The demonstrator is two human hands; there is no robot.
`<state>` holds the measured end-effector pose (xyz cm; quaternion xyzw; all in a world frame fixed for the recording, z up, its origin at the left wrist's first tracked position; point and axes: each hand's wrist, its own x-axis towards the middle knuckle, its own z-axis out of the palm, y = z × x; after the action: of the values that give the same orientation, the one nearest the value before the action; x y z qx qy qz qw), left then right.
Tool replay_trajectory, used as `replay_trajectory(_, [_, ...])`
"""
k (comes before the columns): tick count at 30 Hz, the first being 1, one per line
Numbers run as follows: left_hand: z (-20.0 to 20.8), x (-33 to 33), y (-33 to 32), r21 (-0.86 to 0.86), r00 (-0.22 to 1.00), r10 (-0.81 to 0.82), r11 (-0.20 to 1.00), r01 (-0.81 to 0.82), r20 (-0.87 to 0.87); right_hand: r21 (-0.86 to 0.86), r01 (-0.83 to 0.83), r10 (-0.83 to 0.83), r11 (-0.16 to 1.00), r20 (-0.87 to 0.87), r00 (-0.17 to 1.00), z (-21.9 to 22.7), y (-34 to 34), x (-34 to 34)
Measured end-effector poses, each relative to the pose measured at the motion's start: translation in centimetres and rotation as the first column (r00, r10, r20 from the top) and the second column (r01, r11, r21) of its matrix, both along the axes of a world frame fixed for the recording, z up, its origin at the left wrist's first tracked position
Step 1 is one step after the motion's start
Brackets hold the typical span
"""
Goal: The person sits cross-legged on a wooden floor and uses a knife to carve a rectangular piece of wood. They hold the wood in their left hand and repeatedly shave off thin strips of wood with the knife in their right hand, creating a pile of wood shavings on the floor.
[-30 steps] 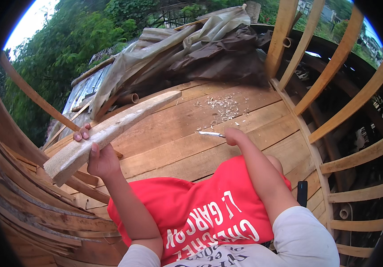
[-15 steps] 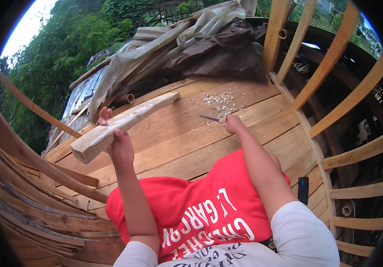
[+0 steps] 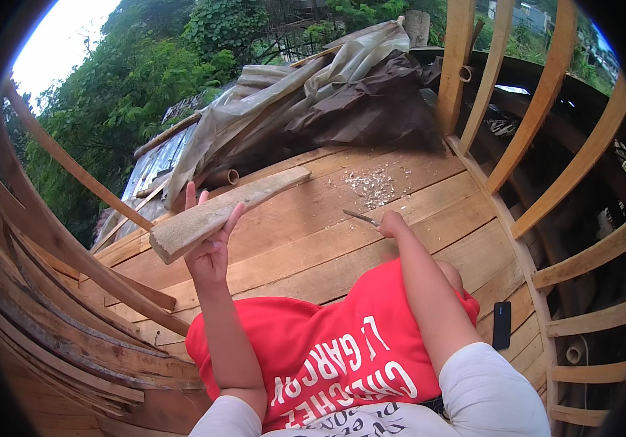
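Under a long, pale piece of wood (image 3: 233,207) is my left hand (image 3: 211,251), its palm turned up and the thumb and fingers spread along the sides. The piece is thick and squared at its near-left end and narrows toward the far right, held above the plank floor. My right hand (image 3: 391,224) is closed around a knife (image 3: 360,217), whose blade points left, apart from the wood. Beyond the knife, a scatter of wood shavings (image 3: 371,186) lies on the planks.
The plank floor (image 3: 306,251) is bordered by slatted wooden rails (image 3: 539,109) on the right. Stacked boards (image 3: 58,320) fill the left side. Plastic sheeting (image 3: 357,109) covers a heap at the back, beside a bamboo tube (image 3: 222,178). A dark phone (image 3: 501,325) lies by my right side.
The piece of wood has rolled in my left hand, and my fingers now spread more around it. My right hand still holds the knife. The whole view has shifted slightly.
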<state>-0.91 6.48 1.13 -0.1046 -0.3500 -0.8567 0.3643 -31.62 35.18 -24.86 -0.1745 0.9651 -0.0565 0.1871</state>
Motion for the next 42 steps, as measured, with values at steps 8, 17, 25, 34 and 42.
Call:
replay_trajectory(8, [-0.5,0.7,-0.3,0.338,0.915,-0.334,0.854,0.395,-0.225,-0.157,-0.081,0.091,0.984,0.058,0.994,1.9,1.7,1.3])
replay_trajectory(17, [-1.2,4.7,-1.4,0.470,0.821,-0.500,0.815,0.339,0.275,-0.355,0.172,-0.039,0.919,0.351,0.936,1.1,1.6,2.5])
replay_trajectory(25, [-1.8,2.9,2.2,0.520,0.866,-0.475,0.785,0.336,0.158,-0.420,0.706,-0.447,0.570,0.562,0.695,1.3,1.0,2.0])
replay_trajectory(34, [-5.0,-0.3,3.9,0.623,0.777,-0.619,0.564,0.542,-0.117,-0.626,0.438,-0.233,0.645,0.385,0.893,6.0,-0.4,1.1])
replay_trajectory(42, [-10.3,-2.9,5.5,0.661,0.846,-0.531,0.621,0.422,-0.041,-0.672,0.417,-0.132,0.613,0.433,0.892,10.0,-3.7,3.0])
